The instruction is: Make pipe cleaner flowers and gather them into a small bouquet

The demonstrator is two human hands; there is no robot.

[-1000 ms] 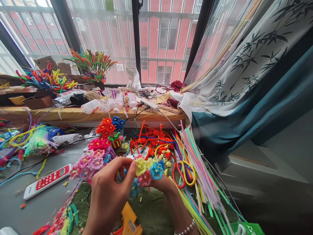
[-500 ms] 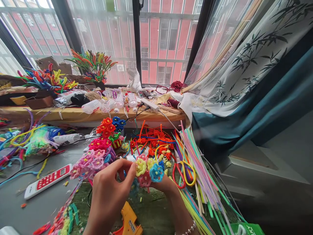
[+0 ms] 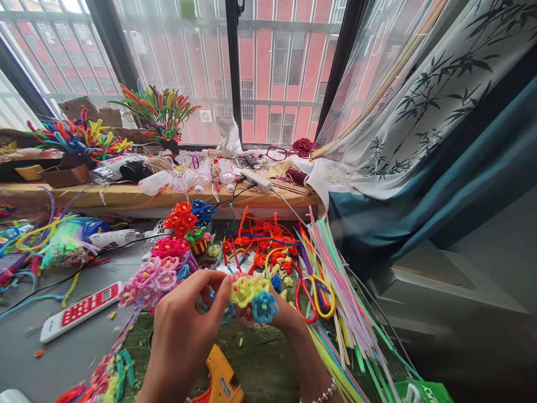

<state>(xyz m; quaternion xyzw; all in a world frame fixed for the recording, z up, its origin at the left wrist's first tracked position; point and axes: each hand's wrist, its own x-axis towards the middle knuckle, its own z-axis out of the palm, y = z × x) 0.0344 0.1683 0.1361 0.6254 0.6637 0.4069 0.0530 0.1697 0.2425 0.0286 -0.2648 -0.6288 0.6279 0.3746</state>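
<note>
A small cluster of pipe-cleaner flowers, yellow on top with a blue one and a pink one below, sat between both hands above the green work mat. The left hand pinched its left edge, thumb and forefinger closed on a yellow bloom; the right hand cupped it from behind and below, its fingers mostly hidden, so their grip could not be told. Just right lay the red-and-yellow scissors on a sheaf of coloured pipe cleaners; an orange glue gun lay near the wrists, and a heap of pink flowers lay to the left. Too hard a squeeze could have flattened the soft petals, and a sideways pull might have worked a bloom loose.
</note>
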